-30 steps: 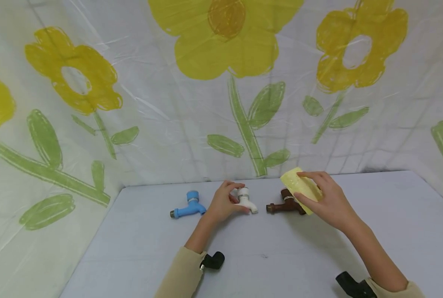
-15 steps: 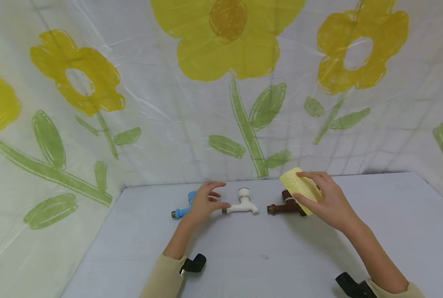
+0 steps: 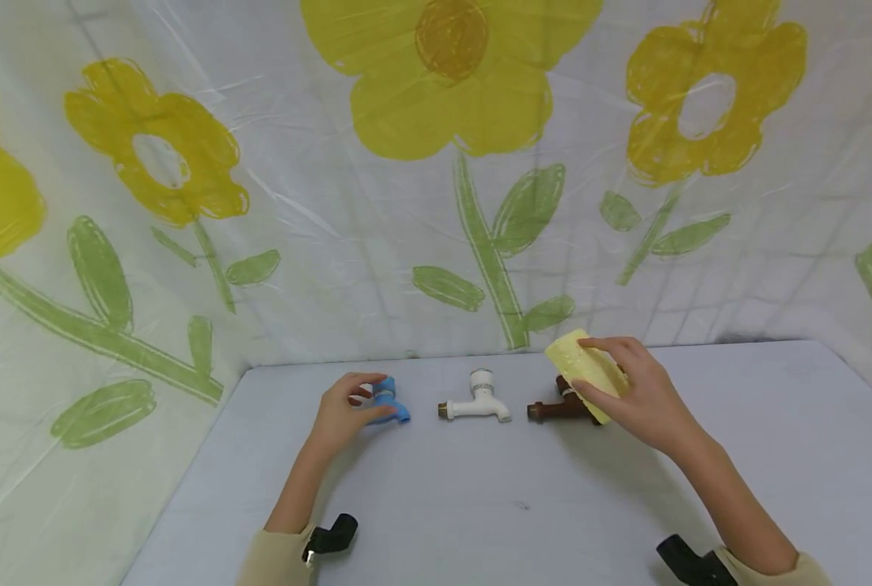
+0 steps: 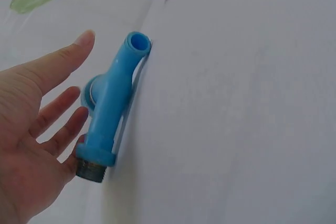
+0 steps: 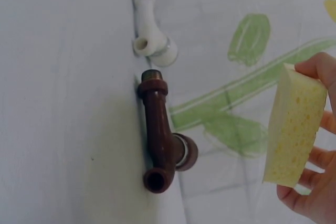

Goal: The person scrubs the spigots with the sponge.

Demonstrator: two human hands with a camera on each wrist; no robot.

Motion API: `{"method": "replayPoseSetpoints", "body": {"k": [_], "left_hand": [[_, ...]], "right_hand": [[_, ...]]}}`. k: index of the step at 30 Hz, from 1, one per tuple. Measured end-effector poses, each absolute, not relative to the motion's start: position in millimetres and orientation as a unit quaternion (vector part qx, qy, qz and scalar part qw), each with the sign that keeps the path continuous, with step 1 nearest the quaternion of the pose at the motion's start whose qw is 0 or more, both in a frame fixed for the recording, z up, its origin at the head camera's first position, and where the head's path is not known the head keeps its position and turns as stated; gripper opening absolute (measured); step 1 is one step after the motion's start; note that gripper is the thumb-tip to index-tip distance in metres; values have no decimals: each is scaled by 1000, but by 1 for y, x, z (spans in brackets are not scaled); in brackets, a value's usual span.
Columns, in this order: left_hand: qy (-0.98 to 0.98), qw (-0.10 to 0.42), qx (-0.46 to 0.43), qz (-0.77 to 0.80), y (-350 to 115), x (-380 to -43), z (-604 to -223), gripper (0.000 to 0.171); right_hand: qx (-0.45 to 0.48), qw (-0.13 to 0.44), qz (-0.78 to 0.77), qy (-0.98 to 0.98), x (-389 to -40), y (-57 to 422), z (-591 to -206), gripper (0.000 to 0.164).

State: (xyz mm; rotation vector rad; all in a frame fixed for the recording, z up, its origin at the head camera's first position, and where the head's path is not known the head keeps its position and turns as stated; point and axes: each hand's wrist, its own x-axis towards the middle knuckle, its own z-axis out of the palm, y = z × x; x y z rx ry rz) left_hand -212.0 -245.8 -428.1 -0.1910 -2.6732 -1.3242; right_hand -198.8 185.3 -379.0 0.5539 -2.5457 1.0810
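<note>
A blue plastic water tap [image 4: 109,111] stands at the left of a row of three on the table. My left hand [image 3: 339,413] is right beside it, thumb and fingers spread around its body. In the left wrist view the thumb is apart from the tap and the fingertips reach its far side. My right hand [image 3: 650,400] pinches a pale yellow sponge [image 5: 295,129] between thumb and fingers. The sponge is raised above the brown tap [image 5: 157,124] and hides part of it in the head view. The white tap [image 3: 483,404] sits between the other two.
The white-covered table [image 3: 494,505] runs back to a plastic sheet wall [image 3: 318,309] printed with yellow flowers. Dark wrist camera mounts [image 3: 333,535] project from both sleeves. The taps stand near the table's back edge.
My left hand has moved left from the white tap to the blue tap, uncovering the white one. The right hand with the sponge has stayed almost still.
</note>
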Motion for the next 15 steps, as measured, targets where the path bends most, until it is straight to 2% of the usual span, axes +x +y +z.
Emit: {"method": "replayPoseSetpoints", "body": {"k": [8,15], "left_hand": [[-894,37,-18,-447,-268,-206,-440,41],[-907,14,-24,-421,-274,-205,-443,32]], "right_hand": [[193,147,383,-891,-197,181,-375,53],[202,150,386,-887,-198,176,-374,52]]}}
